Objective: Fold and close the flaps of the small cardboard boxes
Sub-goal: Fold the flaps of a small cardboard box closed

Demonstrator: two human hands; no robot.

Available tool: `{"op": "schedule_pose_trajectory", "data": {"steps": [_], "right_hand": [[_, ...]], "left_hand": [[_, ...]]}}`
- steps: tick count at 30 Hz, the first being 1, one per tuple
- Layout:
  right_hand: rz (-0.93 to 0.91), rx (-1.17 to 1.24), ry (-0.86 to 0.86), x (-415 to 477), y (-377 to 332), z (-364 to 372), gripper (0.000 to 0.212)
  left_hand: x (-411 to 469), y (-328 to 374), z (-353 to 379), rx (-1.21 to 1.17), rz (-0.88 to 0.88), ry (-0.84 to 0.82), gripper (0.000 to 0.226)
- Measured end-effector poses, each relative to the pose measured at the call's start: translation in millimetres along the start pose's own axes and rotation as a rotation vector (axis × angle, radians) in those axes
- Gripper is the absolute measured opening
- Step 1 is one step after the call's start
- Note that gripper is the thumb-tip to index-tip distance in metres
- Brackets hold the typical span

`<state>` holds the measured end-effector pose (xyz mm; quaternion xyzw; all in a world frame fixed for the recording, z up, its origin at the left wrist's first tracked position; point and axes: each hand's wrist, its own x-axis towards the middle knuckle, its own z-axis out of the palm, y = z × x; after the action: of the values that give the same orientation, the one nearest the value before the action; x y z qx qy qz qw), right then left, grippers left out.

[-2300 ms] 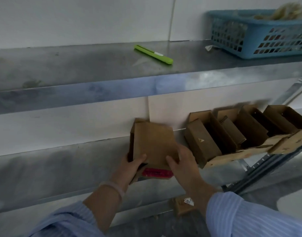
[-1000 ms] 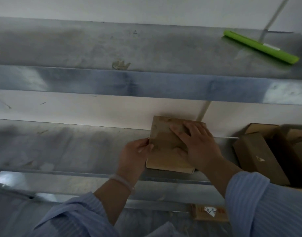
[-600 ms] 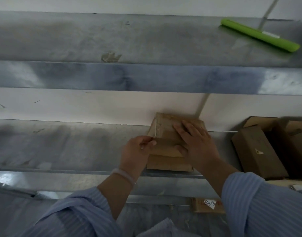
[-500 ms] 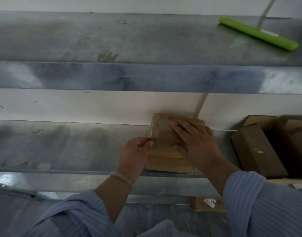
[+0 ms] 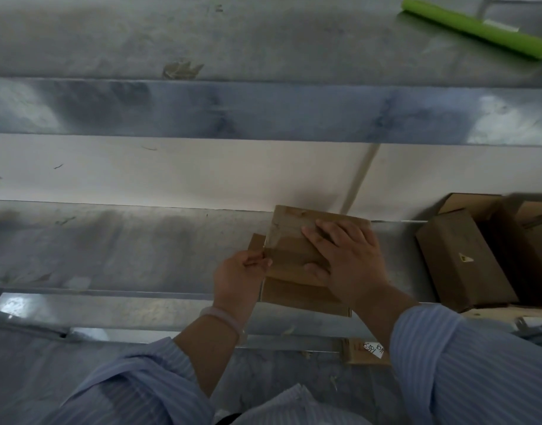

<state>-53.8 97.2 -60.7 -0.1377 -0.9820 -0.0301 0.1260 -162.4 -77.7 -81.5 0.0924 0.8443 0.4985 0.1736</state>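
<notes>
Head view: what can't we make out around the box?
All head view.
- Box top seam: covered by the right hand.
- Side flap: near end hidden by the left hand.
- White label: writing too small to read.
- Green tool, open boxes: cut by the frame's right edge.

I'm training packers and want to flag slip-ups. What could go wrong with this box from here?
The left hand pinches the side flap, which sticks out beside the box; forced in crooked, it may crease or tear. The right hand presses flat on top while the box sits at the front edge of the shelf, so a hard push could slide it off.
</notes>
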Motion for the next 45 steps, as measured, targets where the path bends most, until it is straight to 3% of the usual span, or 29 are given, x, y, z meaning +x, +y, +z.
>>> {"op": "schedule_pose_trajectory", "data": {"steps": [7, 9, 13, 17, 21, 23, 26, 28, 31, 35, 41, 45], "right_hand": [[-0.002, 0.015, 0.000, -2.5, -1.3, -1.0, 0.063], [0.002, 0.017, -0.016, -3.3, -2.7, -2.2, 0.064], [-0.038, 0.024, 0.015, -7.2, -2.1, -2.6, 0.063], [-0.022, 0.204, 0.058, -7.8, 3.0, -4.1, 0.051], [0.171, 0.541, 0.076, -11.5, 16.0, -10.9, 0.051], [0.400, 0.609, 0.045, -21.3, 25.1, -6.9, 0.060], [0.749, 0.981, -0.078, -35.7, 29.7, -4.9, 0.074], [0.782, 1.080, -0.137, -39.6, 28.5, -8.3, 0.057], [0.760, 1.212, -0.171, -39.7, 31.9, -15.8, 0.037], [0.664, 1.221, -0.229, -48.5, 38.8, -23.6, 0.037], [0.737, 1.006, 0.003, -63.2, 27.3, -16.8, 0.033], [0.820, 1.020, 0.106, -66.3, 18.0, -17.3, 0.032]], "left_hand": [[-1.8, 0.6, -2.7, -0.007, 0.005, 0.035, 0.009], [-2.2, 5.9, -3.4, -0.049, 0.054, 0.016, 0.018], [6.4, 26.2, -3.0, -0.101, 0.196, -0.133, 0.056], [15.8, 39.4, -2.6, 0.006, 0.263, -0.250, 0.045], [23.2, 32.7, -1.7, 0.079, 0.280, -0.224, 0.039], [23.4, 31.3, 0.7, 0.173, 0.344, -0.247, 0.049], [20.4, 38.3, 5.8, 0.560, 0.719, -0.115, 0.052], [18.8, 50.4, 14.0, 0.717, 0.917, -0.099, 0.052], [13.8, 73.8, 32.2, 0.818, 0.782, -0.167, 0.044], [10.3, 72.3, 49.8, 1.081, 0.723, -0.149, 0.065], [7.7, 66.5, 51.8, 1.116, 0.720, -0.124, 0.070], [7.0, 64.4, 51.6, 1.091, 0.718, -0.106, 0.072]]}}
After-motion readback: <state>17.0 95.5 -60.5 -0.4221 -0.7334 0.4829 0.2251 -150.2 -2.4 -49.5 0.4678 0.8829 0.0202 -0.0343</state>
